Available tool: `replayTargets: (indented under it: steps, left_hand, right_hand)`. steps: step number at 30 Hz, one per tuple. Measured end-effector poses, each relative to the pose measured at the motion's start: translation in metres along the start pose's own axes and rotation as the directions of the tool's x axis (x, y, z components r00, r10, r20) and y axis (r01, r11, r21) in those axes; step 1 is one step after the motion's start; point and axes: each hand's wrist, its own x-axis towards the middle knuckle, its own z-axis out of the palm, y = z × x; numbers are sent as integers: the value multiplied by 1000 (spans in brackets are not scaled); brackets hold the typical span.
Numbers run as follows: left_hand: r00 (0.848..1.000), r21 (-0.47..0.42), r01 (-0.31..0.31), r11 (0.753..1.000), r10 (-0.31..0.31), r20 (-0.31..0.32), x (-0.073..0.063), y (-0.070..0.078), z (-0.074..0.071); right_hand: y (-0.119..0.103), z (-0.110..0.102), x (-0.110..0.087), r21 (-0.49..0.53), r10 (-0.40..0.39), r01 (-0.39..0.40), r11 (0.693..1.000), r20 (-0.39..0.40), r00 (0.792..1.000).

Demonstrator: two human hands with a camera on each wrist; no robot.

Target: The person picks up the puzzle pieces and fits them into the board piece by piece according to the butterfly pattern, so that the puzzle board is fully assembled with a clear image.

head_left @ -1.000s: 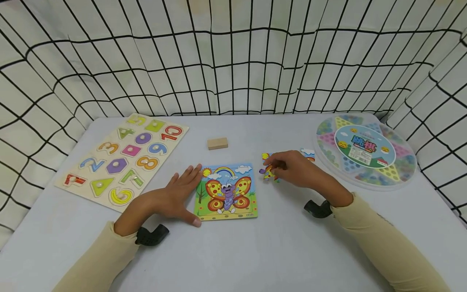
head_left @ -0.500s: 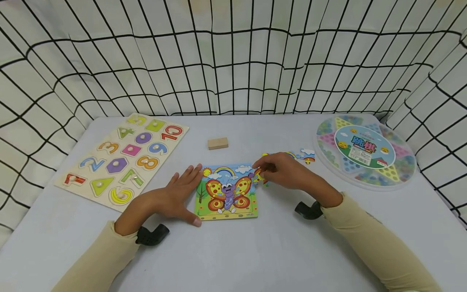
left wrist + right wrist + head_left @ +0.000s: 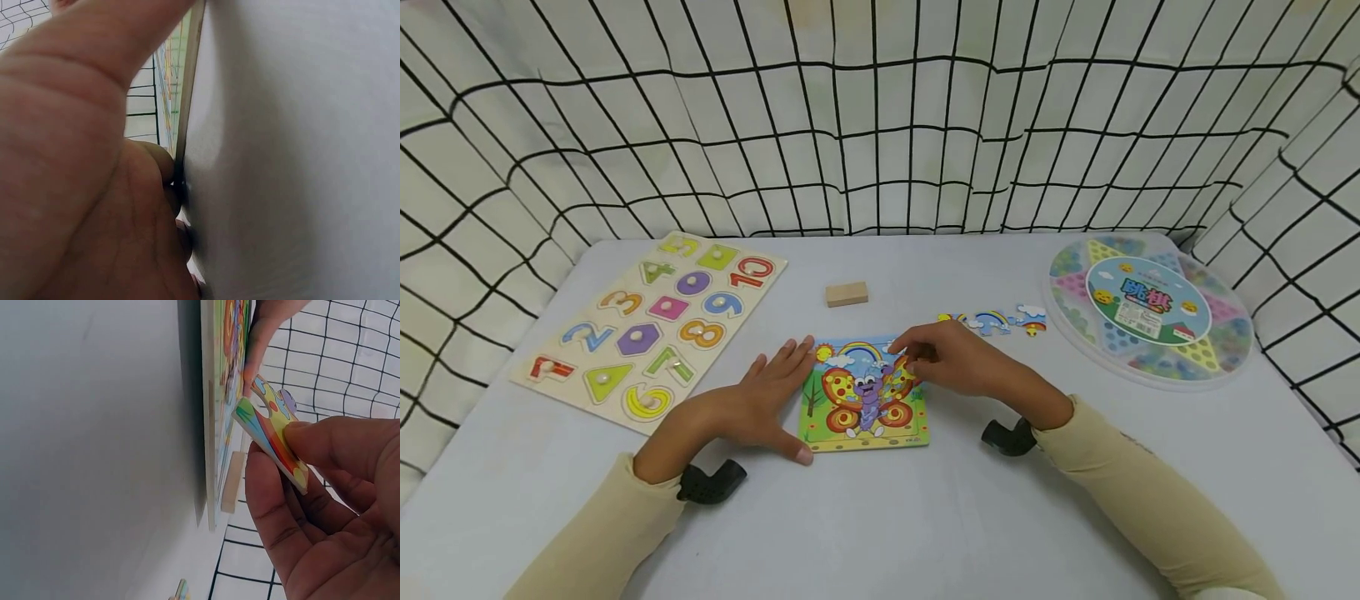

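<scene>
Well, R fingers (image 3: 267, 487) pinch puzzle pc (image 3: 272, 434) (round box (image 3: 1150, 300): "跳棋").

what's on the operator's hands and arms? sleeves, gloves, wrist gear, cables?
Left hand and right hand: no gloves. Left sleeve and right sleeve: beige, long. Black, elbow-shaped left wrist unit and right wrist unit. No cables visible.

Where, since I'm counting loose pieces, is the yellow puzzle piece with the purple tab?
The puzzle piece is pinched in the right hand; the head view shows it over the upper right of the butterfly board.
</scene>
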Motion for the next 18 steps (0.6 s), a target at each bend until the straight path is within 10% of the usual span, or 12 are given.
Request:
replayTargets:
  steps: [18]
  left_hand:
    - [1000,-3,-2,1000,2,-8,0,-2,1]
  right_hand:
    - [-8,15,11,-112,37,-31,993,50,998]
